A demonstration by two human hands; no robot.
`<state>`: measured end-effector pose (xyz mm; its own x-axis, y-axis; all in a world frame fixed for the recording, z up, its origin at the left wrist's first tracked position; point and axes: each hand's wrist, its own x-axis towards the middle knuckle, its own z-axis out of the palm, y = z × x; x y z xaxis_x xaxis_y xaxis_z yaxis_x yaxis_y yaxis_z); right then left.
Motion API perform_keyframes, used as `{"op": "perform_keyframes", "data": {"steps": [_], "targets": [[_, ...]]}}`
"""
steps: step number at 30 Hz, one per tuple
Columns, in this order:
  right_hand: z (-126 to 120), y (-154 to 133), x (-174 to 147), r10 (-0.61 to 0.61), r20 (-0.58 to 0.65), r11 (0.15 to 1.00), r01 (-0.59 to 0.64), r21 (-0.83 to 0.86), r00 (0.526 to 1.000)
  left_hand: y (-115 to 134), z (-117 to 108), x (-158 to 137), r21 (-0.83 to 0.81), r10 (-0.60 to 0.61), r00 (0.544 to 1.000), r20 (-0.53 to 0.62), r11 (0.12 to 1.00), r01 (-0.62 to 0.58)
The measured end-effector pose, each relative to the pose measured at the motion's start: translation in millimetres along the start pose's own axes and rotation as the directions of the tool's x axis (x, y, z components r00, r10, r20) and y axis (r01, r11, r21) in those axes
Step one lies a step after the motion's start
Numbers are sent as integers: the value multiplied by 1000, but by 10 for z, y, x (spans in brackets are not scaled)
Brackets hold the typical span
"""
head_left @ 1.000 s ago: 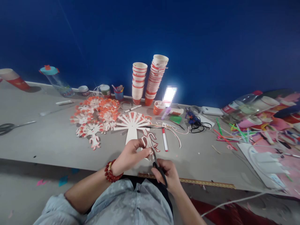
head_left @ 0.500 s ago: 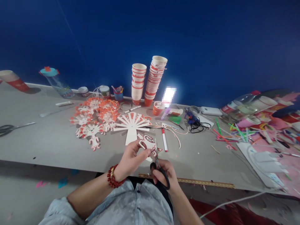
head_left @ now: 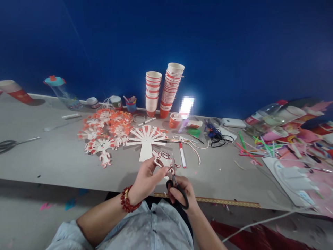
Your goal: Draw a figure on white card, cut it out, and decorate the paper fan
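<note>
Near the table's front edge, my left hand (head_left: 149, 176) pinches a white paper cutout (head_left: 163, 159) with dark red outlines, holding it above the tabletop. My right hand (head_left: 183, 194) grips black-handled scissors (head_left: 179, 191), whose blades point away from me and lie against the right edge of the cutout. A thin curled strip of paper hangs by the blades. Just beyond my left hand lies a white paper piece (head_left: 146, 149) with strips fanned out from its top. To its left is a pile of orange-and-white paper figures (head_left: 105, 128).
Two tall stacks of paper cups (head_left: 153, 93) stand against the blue wall. A red-and-white marker (head_left: 182, 155) lies right of the cutout. Another pair of scissors (head_left: 18, 143) rests at the far left. A white power strip (head_left: 286, 180) and craft scraps crowd the right side.
The cutout has tilted slightly in my left hand. Both hands stay in nearly the same place, with the scissors still at the cutout's right edge.
</note>
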<state>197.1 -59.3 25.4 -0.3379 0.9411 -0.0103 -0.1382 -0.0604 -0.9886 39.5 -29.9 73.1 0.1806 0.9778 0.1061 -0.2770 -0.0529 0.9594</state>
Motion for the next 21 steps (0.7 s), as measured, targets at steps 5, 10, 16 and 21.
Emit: {"op": "perform_keyframes", "data": {"steps": [5, 10, 16, 21], "targets": [[51, 101, -2, -52, -60, 998, 54, 44, 997, -26, 82, -37, -54, -15, 997, -73, 998, 11], [108, 123, 2, -32, -103, 997, 39, 65, 994, -44, 141, -72, -83, -59, 988, -140, 995, 48], [175, 108, 19, -10, -173, 998, 19, 54, 985, -77, 195, -83, -86, -98, 975, -201, 993, 82], [201, 143, 25, -6, -205, 998, 18, 56, 979, -82, 212, -86, -101, -132, 970, -204, 988, 113]]}}
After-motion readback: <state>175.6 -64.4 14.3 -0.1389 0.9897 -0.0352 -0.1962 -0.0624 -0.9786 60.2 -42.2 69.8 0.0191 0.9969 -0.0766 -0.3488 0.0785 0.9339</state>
